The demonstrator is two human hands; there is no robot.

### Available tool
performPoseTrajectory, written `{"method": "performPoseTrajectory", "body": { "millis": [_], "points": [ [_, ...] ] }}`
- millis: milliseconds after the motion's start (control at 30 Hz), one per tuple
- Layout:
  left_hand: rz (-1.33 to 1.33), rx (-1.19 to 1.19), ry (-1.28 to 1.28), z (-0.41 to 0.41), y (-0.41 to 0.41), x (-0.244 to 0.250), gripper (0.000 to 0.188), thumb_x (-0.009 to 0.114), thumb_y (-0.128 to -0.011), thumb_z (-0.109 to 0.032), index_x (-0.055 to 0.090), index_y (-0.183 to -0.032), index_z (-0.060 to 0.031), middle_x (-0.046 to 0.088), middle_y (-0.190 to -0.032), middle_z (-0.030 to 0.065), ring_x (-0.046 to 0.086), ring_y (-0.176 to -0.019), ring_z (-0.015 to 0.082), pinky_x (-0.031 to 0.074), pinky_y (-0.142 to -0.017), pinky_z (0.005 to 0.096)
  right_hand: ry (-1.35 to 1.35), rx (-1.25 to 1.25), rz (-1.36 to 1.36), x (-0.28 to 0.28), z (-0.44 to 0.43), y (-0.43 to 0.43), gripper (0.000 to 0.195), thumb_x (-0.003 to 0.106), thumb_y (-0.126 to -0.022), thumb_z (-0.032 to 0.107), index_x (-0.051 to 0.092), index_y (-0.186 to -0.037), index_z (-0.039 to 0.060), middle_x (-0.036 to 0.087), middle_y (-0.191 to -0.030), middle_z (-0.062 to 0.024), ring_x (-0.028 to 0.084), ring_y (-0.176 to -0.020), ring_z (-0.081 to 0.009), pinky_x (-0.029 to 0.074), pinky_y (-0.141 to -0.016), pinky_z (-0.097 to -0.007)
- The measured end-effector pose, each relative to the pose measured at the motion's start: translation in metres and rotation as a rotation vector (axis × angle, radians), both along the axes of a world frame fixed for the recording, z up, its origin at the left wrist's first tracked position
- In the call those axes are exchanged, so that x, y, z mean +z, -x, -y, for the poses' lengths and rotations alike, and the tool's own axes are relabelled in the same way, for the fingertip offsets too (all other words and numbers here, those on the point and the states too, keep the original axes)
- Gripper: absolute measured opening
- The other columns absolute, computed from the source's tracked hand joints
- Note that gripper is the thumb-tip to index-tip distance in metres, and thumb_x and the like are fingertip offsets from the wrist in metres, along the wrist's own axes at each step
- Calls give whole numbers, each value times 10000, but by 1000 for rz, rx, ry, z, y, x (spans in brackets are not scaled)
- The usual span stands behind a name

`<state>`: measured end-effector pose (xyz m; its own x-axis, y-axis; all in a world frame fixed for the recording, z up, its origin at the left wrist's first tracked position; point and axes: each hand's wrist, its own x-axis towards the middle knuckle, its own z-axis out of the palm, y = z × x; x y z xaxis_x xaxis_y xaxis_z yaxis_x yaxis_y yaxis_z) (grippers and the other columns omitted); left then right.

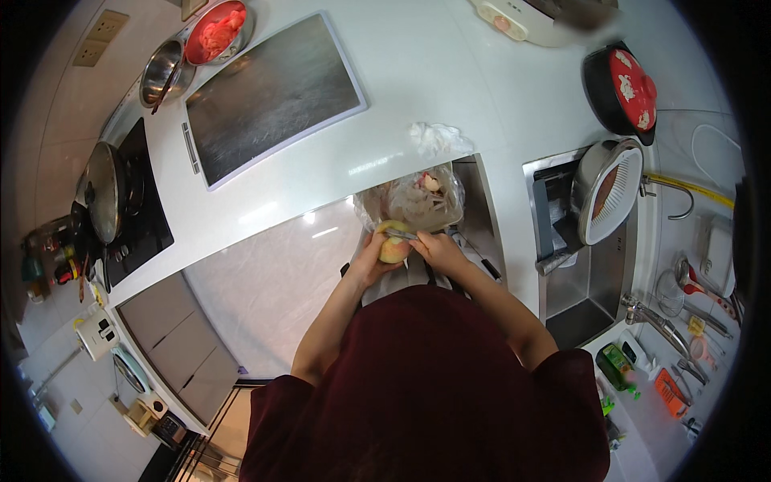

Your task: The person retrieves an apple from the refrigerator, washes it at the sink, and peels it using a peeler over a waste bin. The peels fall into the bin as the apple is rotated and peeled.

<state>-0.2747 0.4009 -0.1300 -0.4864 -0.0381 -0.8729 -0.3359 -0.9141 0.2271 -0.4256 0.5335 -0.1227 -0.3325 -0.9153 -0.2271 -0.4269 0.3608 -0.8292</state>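
Observation:
A round yellow-red fruit [394, 249], perhaps an apple or a peach, sits in my left hand [368, 262], whose fingers wrap its left side and underside. My right hand [441, 252] grips a small metal peeler or knife [400, 234], its exact kind unclear, which lies across the top of the fruit. A pale strip of peel curls up beyond the tool. Just past both hands, a bin lined with a clear plastic bag [453, 202] holds scraps [429, 182].
A cutting board [274, 90] and a crumpled white cloth or tissue [441, 138] lie on the white counter. At left are a lidded pan [103, 191] on a black cooktop [144, 241] and metal bowls [161, 67]. The steel sink [587, 277] and a red-lidded pot [629, 90] are at right.

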Motion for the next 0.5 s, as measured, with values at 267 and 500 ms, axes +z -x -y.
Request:
{"method": "performPoseTrajectory", "body": {
  "millis": [267, 500],
  "points": [
    [-127, -46, -133, 3, -8, 18, 434, 415, -911, -353, 400, -1299, -158, 526, -1230, 89, 532, -1108, 235, 483, -865, 430, -274, -15, -173, -61, 2, 14, 327, 510, -917, 340, 530, -826, 27, 591, -676, -220, 586, -663, -432, 448, -559, -490],
    [-14, 56, 156, -2, 2, 13, 464, 486, -896, -300, 350, -1317, -163, 504, -1229, 100, 542, -1095, 245, 478, -876, 429, -147, -95, 56, -8, 9, 12, 302, 455, -932, 331, 537, -877, 46, 601, -749, -227, 570, -743, -447, 438, -640, -508]
  ]
}}
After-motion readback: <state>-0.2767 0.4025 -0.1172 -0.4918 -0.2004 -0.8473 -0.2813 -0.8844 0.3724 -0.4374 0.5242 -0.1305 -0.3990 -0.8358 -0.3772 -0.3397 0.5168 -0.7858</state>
